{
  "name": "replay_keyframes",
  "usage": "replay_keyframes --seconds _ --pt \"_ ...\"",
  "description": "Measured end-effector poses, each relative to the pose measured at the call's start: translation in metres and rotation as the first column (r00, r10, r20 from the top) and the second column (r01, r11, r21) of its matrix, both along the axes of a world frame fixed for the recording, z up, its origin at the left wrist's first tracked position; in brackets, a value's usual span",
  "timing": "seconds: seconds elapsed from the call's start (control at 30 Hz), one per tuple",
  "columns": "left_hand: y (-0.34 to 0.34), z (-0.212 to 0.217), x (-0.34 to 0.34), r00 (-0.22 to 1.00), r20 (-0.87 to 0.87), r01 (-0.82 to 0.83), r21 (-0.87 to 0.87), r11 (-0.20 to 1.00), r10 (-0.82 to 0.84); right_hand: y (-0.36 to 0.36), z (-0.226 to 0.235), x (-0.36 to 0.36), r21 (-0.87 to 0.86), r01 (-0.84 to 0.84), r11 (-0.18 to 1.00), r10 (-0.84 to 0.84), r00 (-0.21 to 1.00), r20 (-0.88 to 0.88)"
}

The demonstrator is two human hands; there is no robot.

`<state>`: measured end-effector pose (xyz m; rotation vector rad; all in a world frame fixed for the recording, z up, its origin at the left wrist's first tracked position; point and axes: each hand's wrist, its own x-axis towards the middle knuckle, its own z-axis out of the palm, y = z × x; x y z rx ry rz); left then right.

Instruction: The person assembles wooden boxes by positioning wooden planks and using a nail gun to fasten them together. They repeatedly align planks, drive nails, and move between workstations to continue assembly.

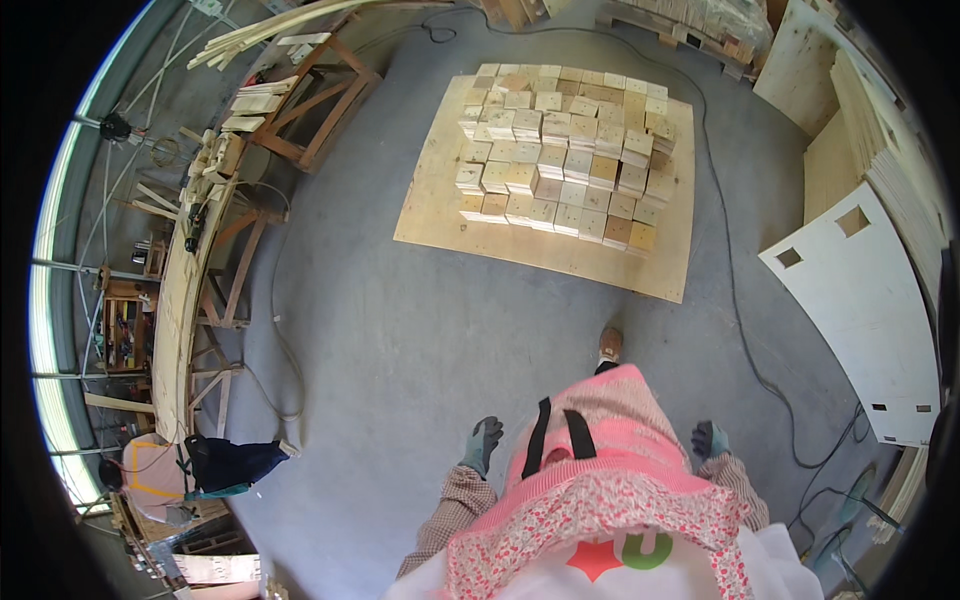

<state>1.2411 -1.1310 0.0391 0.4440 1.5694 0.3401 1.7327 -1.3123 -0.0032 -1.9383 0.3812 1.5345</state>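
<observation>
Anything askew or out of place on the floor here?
The stack of pale wooden blocks is stepped and uneven, on a plywood sheet lying skewed. A black cable trails loose across the grey concrete floor. Both gloved hands, left and right, hold nothing.

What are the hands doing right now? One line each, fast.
Left hand: gloved, empty, fingers loosely curled, hanging at the side.
Right hand: gloved, nothing seen in it; open or closed cannot be told.

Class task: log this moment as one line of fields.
left hand: gloved, empty | right hand: gloved, empty | ahead: stacked wood blocks on plywood sheet | floor: cable
</observation>
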Motion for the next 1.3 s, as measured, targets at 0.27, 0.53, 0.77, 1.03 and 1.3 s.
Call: replay_keyframes --seconds 0.27,0.53,0.77,1.03,1.3 --pt "0.040 0.031 0.000 0.965 -0.121 -0.243 -0.074 0.967 0.233 0.264 0.008 0.038 0.118 -0.324 0.939 0.307 0.942 0.137" --pt "0.142 0.012 -0.032 0.950 -0.236 -0.245 -0.151 0.958 0.206 0.439 0.026 0.028 0.229 -0.340 0.912 0.273 0.921 0.279" --pt "0.340 -0.041 -0.108 0.964 -0.260 -0.069 -0.073 0.995 0.048 0.432 -0.017 -0.041 -0.084 -0.169 0.982 0.185 0.947 0.264" --pt "0.615 -0.088 -0.100 0.997 -0.083 0.012 0.284 0.959 0.012 0.551 -0.012 -0.150 -0.133 -0.314 0.940 0.341 0.886 0.314" --pt "0.740 -0.187 -0.035 0.969 -0.058 0.247 0.149 0.957 -0.241 0.735 -0.092 -0.183 0.084 -0.303 0.949 0.275 0.930 0.243"
